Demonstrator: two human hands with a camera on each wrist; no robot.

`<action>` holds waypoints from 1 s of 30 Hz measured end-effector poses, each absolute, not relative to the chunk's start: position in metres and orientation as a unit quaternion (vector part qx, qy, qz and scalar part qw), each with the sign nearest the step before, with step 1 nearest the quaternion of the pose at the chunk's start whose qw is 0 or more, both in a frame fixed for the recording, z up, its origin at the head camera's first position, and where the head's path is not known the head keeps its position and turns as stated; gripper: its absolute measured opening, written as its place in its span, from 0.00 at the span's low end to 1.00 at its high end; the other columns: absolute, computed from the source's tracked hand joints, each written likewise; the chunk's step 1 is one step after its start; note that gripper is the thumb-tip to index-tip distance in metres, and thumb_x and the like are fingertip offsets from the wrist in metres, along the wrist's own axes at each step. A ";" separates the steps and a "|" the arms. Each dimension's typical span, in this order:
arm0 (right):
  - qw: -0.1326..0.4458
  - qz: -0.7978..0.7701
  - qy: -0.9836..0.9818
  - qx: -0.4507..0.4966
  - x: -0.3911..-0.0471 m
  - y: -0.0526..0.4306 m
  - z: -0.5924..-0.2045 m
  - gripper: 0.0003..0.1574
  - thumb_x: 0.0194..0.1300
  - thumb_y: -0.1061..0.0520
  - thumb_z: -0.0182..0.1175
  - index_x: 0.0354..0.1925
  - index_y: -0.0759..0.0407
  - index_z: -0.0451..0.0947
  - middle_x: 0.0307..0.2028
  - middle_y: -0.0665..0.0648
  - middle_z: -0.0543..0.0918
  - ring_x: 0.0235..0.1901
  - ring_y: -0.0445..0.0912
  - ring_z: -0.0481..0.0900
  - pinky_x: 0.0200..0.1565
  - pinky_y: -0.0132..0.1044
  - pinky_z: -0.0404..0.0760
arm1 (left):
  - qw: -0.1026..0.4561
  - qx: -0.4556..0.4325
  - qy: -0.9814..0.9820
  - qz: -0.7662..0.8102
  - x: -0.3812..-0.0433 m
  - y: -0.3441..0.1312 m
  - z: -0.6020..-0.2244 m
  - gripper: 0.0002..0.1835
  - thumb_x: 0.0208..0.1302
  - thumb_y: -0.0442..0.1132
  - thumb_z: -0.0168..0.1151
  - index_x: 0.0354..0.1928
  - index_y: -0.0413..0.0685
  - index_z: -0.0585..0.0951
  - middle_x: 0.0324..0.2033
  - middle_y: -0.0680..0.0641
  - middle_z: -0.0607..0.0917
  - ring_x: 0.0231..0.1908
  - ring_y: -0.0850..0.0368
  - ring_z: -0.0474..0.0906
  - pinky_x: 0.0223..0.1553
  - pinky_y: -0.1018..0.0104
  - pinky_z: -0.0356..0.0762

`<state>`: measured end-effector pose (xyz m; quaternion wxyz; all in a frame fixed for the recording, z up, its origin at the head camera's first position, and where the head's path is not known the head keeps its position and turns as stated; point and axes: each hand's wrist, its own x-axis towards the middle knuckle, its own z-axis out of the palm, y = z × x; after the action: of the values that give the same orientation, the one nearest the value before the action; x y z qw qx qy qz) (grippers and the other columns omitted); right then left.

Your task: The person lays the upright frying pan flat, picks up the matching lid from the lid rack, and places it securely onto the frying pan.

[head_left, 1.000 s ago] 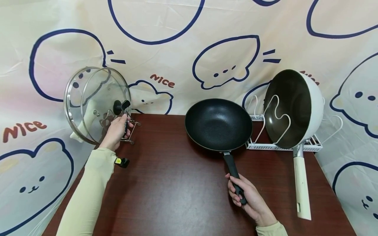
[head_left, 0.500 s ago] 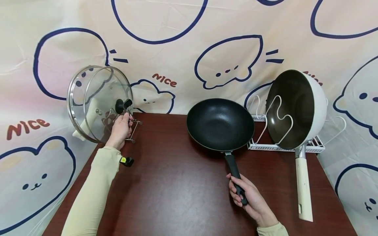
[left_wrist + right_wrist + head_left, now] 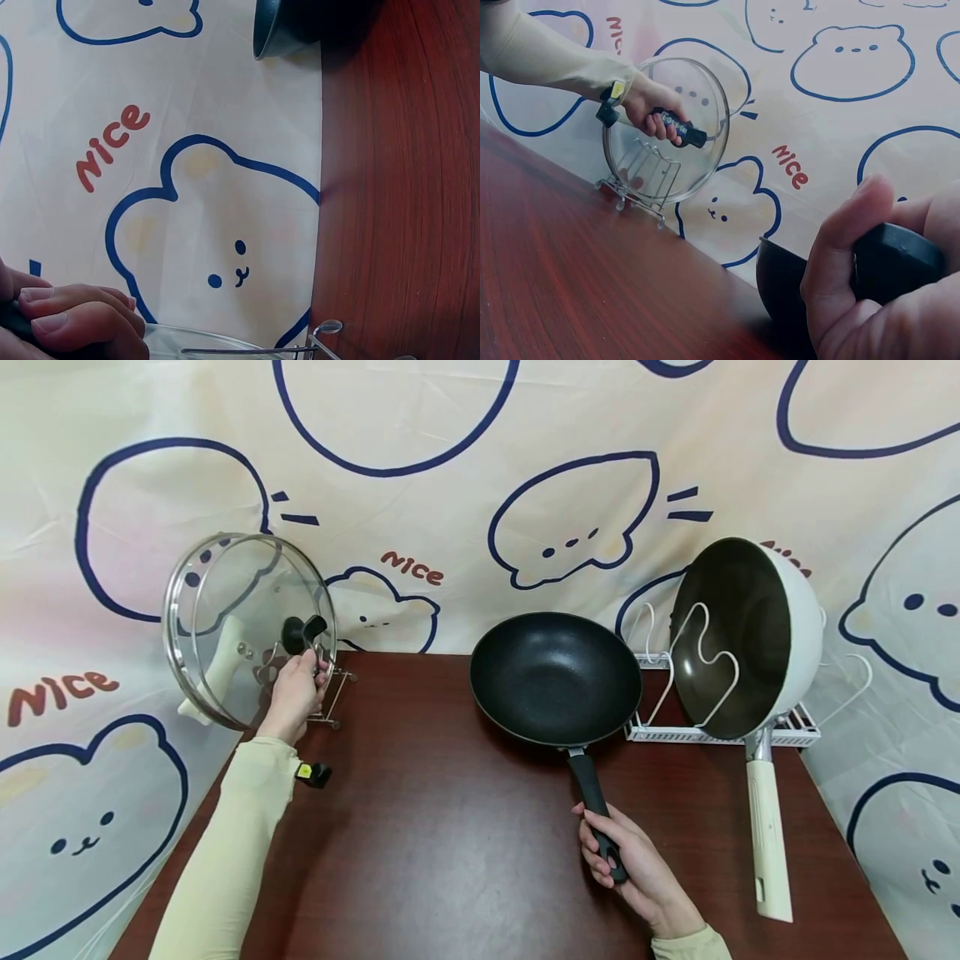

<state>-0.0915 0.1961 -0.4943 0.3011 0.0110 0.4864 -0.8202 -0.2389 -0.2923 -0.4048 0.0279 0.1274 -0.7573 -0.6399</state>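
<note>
My left hand (image 3: 292,697) grips the black handle (image 3: 682,129) of a clear glass lid (image 3: 705,90) with a metal rim. The lid stands upright in a small wire rack (image 3: 634,199) at the back left. Behind it, in the head view, is a second glass lid with a cream handle (image 3: 222,672). My right hand (image 3: 633,868) holds a black frying pan (image 3: 555,677) by its black handle (image 3: 587,777), fingers and thumb wrapped round the grip. The pan faces up over the middle of the table, its inside bare.
A white pot (image 3: 802,643) with a dark inside stands on its side in a white rack (image 3: 667,733) at the right. Its long cream handle (image 3: 768,843) juts toward the front. A cartoon-printed cloth (image 3: 420,518) hangs behind the dark red table (image 3: 420,827).
The glass lid with the black handle has shifted slightly left toward the other lid, my left hand still on its handle. My right hand and the frying pan have hardly moved.
</note>
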 end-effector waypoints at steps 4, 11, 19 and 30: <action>0.301 -0.821 0.485 0.008 -0.091 0.196 -0.495 0.15 0.83 0.48 0.48 0.59 0.55 0.66 0.28 0.46 0.72 0.19 0.37 0.65 0.19 0.25 0.71 | 0.033 0.136 -0.762 -0.633 -0.238 -0.292 -0.404 0.21 0.84 0.57 0.31 0.47 0.49 0.68 0.25 0.57 0.71 0.15 0.66 0.60 0.17 0.70 0.60; 0.300 -0.821 0.486 0.006 -0.091 0.196 -0.495 0.15 0.83 0.48 0.48 0.59 0.54 0.66 0.28 0.46 0.72 0.19 0.36 0.66 0.19 0.25 0.71 | 0.042 0.137 -0.778 -0.612 -0.238 -0.292 -0.404 0.21 0.84 0.57 0.30 0.46 0.51 0.68 0.25 0.59 0.71 0.16 0.65 0.60 0.17 0.70 0.62; 0.302 -0.820 0.487 0.006 -0.091 0.196 -0.494 0.15 0.84 0.48 0.47 0.59 0.54 0.66 0.28 0.46 0.72 0.19 0.36 0.66 0.19 0.24 0.71 | 0.053 0.122 -0.790 -0.598 -0.236 -0.289 -0.398 0.20 0.84 0.56 0.30 0.48 0.50 0.67 0.26 0.57 0.69 0.15 0.66 0.59 0.17 0.69 0.62; 0.304 -0.814 0.494 0.017 -0.091 0.195 -0.492 0.16 0.84 0.48 0.47 0.60 0.55 0.65 0.28 0.46 0.71 0.18 0.36 0.67 0.19 0.25 0.71 | 0.073 0.110 -0.780 -0.611 -0.230 -0.287 -0.384 0.20 0.85 0.54 0.32 0.46 0.48 0.68 0.25 0.56 0.69 0.14 0.66 0.59 0.14 0.72 0.59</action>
<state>-0.0910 0.1953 -0.4918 0.3042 0.0167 0.4943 -0.8142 -0.2305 -0.2873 -0.3836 0.0735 0.1097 -0.7805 -0.6111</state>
